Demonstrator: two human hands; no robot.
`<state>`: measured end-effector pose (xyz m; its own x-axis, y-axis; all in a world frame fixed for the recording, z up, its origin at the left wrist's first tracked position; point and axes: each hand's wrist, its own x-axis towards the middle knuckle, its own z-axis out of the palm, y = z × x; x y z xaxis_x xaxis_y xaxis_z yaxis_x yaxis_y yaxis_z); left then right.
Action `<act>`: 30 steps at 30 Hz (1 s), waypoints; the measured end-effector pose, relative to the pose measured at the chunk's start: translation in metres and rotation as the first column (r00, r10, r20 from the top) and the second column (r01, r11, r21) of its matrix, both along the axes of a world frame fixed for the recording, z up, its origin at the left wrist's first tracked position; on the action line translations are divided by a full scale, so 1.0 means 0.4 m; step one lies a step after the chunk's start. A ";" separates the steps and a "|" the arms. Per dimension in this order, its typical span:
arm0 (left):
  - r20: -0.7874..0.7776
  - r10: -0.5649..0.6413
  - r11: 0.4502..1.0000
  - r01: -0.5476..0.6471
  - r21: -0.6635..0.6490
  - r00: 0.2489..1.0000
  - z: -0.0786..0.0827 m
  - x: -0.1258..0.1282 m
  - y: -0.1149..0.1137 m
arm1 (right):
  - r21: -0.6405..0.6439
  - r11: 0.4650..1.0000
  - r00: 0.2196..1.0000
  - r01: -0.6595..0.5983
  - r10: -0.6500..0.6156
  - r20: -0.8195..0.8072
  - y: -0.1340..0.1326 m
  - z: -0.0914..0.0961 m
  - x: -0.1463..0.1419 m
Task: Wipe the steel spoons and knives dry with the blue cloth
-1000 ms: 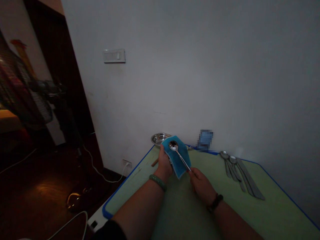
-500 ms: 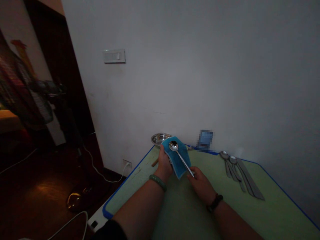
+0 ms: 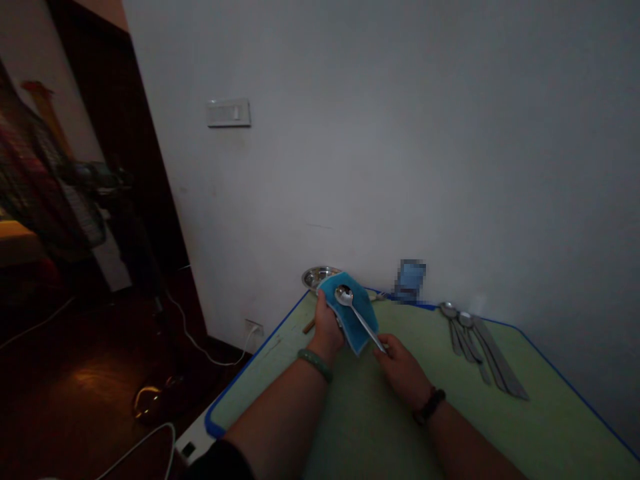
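A blue cloth (image 3: 361, 319) lies over my left hand (image 3: 329, 328), which holds it from beneath with the thumb at its left edge. Over the cloth rests a metal spoon (image 3: 364, 323), its bowl toward the cloth's upper part. My right hand (image 3: 400, 367) pinches the end of the spoon's handle. Behind the cloth stands a round steel bowl (image 3: 311, 279), partly covered by it. A fork (image 3: 381, 295) lies beyond the cloth, its handle mostly hidden. A brown stick-like end (image 3: 309, 327) shows left of my left wrist.
On the right of the green table (image 3: 390, 427) lie several spoons (image 3: 466, 321) and flat metal utensils (image 3: 500, 363), probably knives. A blurred-out blue item (image 3: 411, 280) leans at the wall. To the left, a stand fan (image 3: 155, 293) and white cables (image 3: 215, 360) are on the dark floor.
The cloth and the spoon have shifted slightly to the left, and the spoon's bowl sits a little lower on the cloth. Both hands keep their hold.
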<state>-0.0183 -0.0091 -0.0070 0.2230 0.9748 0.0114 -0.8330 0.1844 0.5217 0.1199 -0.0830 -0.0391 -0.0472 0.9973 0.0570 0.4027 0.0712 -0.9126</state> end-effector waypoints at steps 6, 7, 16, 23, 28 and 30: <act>-0.010 0.026 0.999 -0.026 -0.029 1.000 0.006 0.001 -0.003 | -0.008 1.000 1.000 0.018 -0.018 -0.002 -0.003 0.005 -0.002; -0.010 0.021 0.999 -0.022 -0.027 1.000 0.006 0.001 -0.003 | -0.004 1.000 1.000 0.009 -0.009 -0.008 -0.003 0.005 -0.002; -0.011 -0.016 1.000 0.016 -0.026 1.000 -0.002 -0.001 0.001 | 0.011 1.000 1.000 0.007 -0.007 0.012 -0.002 0.005 0.000; -0.048 -0.011 0.999 0.009 -0.045 0.999 0.005 -0.001 -0.004 | 0.047 0.999 1.000 -0.020 0.020 0.005 0.001 0.004 0.000; -0.035 -0.002 0.999 0.001 -0.039 0.999 0.002 0.000 -0.001 | 0.049 0.998 0.999 -0.025 0.027 -0.031 -0.003 0.007 -0.003; -0.035 0.001 0.999 -0.003 -0.048 0.999 0.001 0.001 0.001 | 0.048 0.999 0.999 -0.025 0.027 -0.037 -0.005 0.008 -0.003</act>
